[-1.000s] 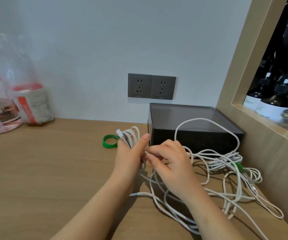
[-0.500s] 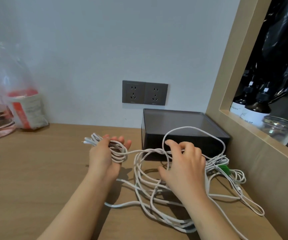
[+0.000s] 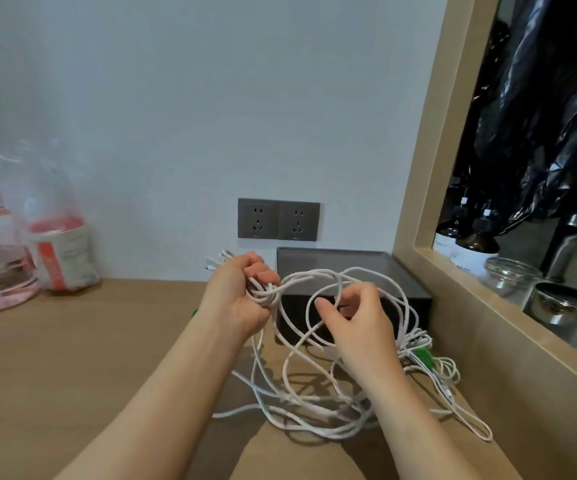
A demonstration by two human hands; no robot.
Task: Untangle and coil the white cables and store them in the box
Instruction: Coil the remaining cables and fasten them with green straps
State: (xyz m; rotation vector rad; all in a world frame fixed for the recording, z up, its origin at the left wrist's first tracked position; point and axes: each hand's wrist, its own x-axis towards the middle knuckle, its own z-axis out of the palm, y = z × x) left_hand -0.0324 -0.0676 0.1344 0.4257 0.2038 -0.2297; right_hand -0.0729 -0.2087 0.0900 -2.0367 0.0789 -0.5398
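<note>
White cables (image 3: 314, 407) lie in a loose tangle on the wooden table (image 3: 72, 358), just in front of the dark box (image 3: 328, 259), with several loops lifted off the surface. My left hand (image 3: 238, 299) clenches a coiled bunch of them, plug ends poking out past the knuckles. My right hand (image 3: 359, 320) pinches one raised loop between thumb and fingers. A green tie (image 3: 422, 356) sits in the tangle near the box's right corner. Two grey sockets (image 3: 278, 220) are on the wall behind; dark bottles (image 3: 474, 247) stand on the shelf at right.
</note>
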